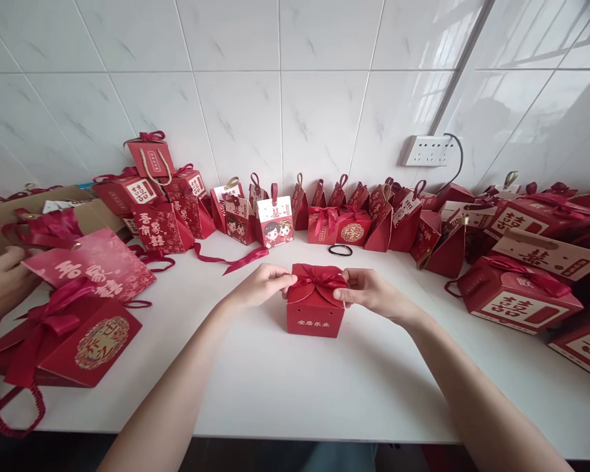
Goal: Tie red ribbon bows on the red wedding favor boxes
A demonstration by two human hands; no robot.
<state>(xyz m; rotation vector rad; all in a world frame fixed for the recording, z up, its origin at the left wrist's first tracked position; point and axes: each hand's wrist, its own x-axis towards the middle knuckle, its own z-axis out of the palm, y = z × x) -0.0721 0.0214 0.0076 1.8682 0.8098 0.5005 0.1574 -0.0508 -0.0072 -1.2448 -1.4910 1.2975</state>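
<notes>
A red gift box with gold characters on its front stands upright on the white table. A red ribbon is tied in a bow over its curved top flaps. My left hand pinches the bow's left end between thumb and fingers. On the other side, my right hand is closed at the right end of the ribbon, with its thumb on the top flap. The fingertips behind the box are partly hidden.
Another person's hand is at the left, beside a red card box. Ribboned boxes lie at the left front. Several gift boxes line the wall. A black hair tie and a loose ribbon lie behind my hands.
</notes>
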